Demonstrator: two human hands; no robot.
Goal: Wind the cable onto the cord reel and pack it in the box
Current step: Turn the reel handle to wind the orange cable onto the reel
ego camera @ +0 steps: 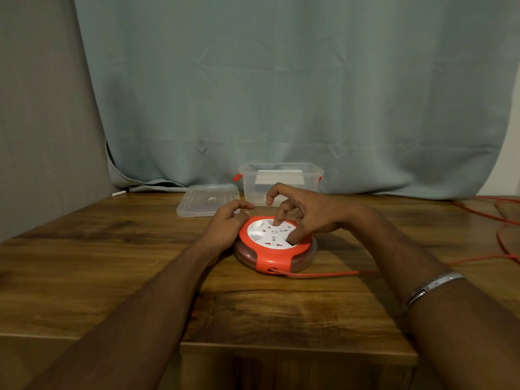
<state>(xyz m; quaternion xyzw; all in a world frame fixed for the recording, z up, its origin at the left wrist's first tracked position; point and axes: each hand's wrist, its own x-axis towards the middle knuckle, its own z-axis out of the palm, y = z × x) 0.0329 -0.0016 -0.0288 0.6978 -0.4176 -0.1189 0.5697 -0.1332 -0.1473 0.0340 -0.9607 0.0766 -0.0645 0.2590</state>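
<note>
The round cord reel (271, 258) lies flat on the wooden table, with an orange frame, a white socket face and a clear drum. My left hand (225, 223) holds its left side, fingers curled, thumb at the orange rim. My right hand (309, 211) sits on top, one fingertip and the thumb pressed into the white face. The orange cable (323, 275) leaves the reel's front opening and runs right across the table. Behind the reel stands the clear plastic box (284, 167), open, with orange side clips and something white inside.
The box's clear lid (208, 199) lies flat to the left of the box. Loose loops of orange cable (501, 223) sprawl at the table's right edge. A grey-blue curtain hangs behind the table. A metal bracelet (433, 285) is on my right forearm.
</note>
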